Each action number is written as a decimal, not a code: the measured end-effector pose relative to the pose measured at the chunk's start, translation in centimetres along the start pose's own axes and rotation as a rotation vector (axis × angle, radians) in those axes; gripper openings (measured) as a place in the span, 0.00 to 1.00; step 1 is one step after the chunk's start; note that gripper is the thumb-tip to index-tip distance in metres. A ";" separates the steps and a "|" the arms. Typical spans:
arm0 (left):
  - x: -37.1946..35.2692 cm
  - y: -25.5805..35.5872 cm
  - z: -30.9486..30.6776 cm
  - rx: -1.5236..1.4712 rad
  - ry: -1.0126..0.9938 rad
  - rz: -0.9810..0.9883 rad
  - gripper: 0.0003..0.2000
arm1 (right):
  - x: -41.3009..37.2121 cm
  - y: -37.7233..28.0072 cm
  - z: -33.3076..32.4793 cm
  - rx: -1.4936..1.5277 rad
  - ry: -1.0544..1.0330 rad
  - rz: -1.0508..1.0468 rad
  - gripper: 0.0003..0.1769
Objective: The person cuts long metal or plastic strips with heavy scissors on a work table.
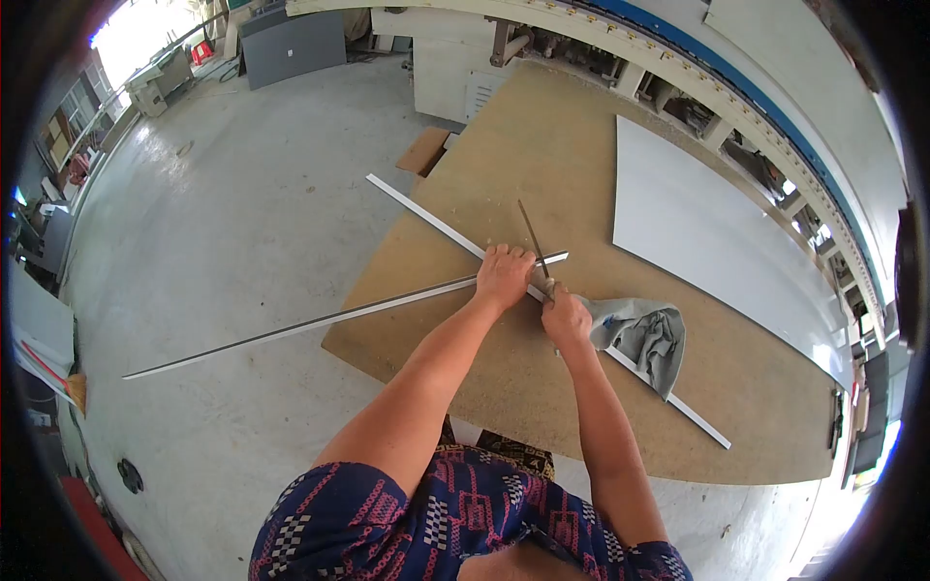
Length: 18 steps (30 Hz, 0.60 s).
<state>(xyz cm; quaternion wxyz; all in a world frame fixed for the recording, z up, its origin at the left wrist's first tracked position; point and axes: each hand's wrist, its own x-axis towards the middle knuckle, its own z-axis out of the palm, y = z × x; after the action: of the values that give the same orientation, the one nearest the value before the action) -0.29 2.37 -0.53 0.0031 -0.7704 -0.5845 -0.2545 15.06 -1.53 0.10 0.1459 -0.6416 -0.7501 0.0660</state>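
Observation:
My left hand presses down where two thin white strips cross on the brown board, its fingers closed over them. One strip runs from upper left to lower right, under a crumpled grey cloth. The other strip reaches far out to the left past the board's edge, its short end just right of my left hand. My right hand is closed around the lower end of a thin dark tool, which points up and crosses that strip near its end. The tool's exact kind is unclear.
The brown board lies under the work. A large white sheet rests on its right part, beside a long machine. A cardboard piece is at the board's left edge. A grey panel and a broom stand farther off.

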 end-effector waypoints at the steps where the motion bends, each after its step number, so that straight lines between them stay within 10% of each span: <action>1: 0.0 0.0 0.0 -0.008 0.000 0.000 0.08 | -0.3 -0.1 -0.2 0.015 -0.014 0.001 0.22; 9: 0.1 0.2 -0.4 -0.009 -0.045 -0.023 0.07 | -9.4 0.7 -4.7 -0.002 -0.215 0.145 0.21; 18: 0.0 -0.1 0.0 0.000 0.015 0.010 0.06 | -2.5 0.8 -0.7 0.005 -0.086 0.003 0.26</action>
<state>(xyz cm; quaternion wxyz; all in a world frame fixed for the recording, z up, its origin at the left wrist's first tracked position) -0.41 2.43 -0.61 0.0088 -0.7713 -0.5808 -0.2600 16.36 -3.93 0.21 0.1151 -0.6390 -0.7545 0.0955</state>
